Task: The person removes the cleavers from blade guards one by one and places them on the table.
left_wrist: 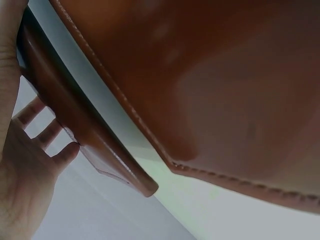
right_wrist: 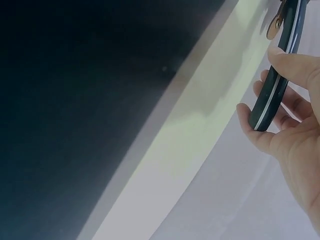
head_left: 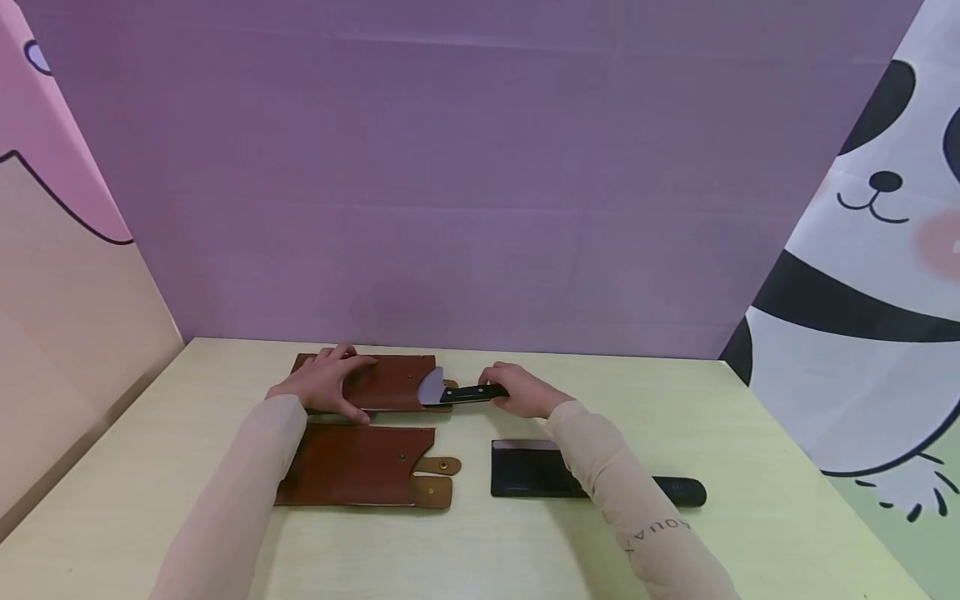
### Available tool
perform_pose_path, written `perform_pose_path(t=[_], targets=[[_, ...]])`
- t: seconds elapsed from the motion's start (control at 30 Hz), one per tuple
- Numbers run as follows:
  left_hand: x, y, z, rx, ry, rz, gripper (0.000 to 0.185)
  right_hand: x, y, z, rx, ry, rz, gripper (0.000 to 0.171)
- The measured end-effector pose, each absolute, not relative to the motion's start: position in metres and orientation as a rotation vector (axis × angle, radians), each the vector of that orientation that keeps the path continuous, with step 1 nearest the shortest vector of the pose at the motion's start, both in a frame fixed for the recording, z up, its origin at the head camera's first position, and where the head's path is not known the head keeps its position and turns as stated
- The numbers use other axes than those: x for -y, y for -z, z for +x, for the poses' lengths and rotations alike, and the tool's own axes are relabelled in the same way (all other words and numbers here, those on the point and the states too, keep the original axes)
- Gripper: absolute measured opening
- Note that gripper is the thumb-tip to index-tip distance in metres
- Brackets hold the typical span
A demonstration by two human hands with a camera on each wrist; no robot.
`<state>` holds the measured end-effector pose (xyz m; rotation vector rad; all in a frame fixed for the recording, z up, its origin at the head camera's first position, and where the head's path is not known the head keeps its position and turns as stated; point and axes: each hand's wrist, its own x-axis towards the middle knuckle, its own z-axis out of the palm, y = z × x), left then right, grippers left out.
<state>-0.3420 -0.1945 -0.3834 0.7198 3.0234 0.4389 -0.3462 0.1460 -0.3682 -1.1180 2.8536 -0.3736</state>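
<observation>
Brown leather sheath [head_left: 386,383] lay on the bench [head_left: 750,433], pinned under the flat left hand [head_left: 321,383]. At its 3 o'clock, the right hand [head_left: 525,392] gripped the black handle of a knife [head_left: 461,392], blade partly inside.

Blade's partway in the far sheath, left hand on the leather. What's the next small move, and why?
Probably slide the knife a little further left into the far sheath. Part of the blade shows at the sheath's mouth, the right hand grips the black handle, and the left hand rests on the leather, bracing it against the push.
</observation>
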Motion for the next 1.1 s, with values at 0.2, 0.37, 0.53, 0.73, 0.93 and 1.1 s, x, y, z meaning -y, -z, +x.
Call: perform_pose_path(t=[0.2, 0.37, 0.53, 0.73, 0.93, 1.1], targets=[[0.197, 0.384, -0.342, -3.027, -0.434, 0.714, 0.096, -0.150, 0.369, -0.346, -2.845, 0.373, -1.129, 0.027], [0.199, 0.385, -0.341, -3.035, -0.435, 0.708, 0.096, -0.153, 0.369, -0.345, -2.848, 0.367, -1.145, 0.027], [0.200, 0.384, -0.339, -3.038, -0.434, 0.699, 0.096, -0.156, 0.368, -0.344, -2.846, 0.368, -1.125, 0.027], [0.200, 0.382, -0.337, -3.040, -0.438, 0.693, 0.094, -0.160, 0.368, -0.343, -2.843, 0.375, -1.118, 0.028], [0.204, 0.383, -0.338, -3.045, -0.449, 0.703, 0.095, -0.165, 0.367, -0.344, -2.847, 0.388, -1.139, 0.027], [0.207, 0.387, -0.341, -3.047, -0.438, 0.706, 0.096, -0.169, 0.368, -0.345, -2.847, 0.397, -1.157, 0.026]])
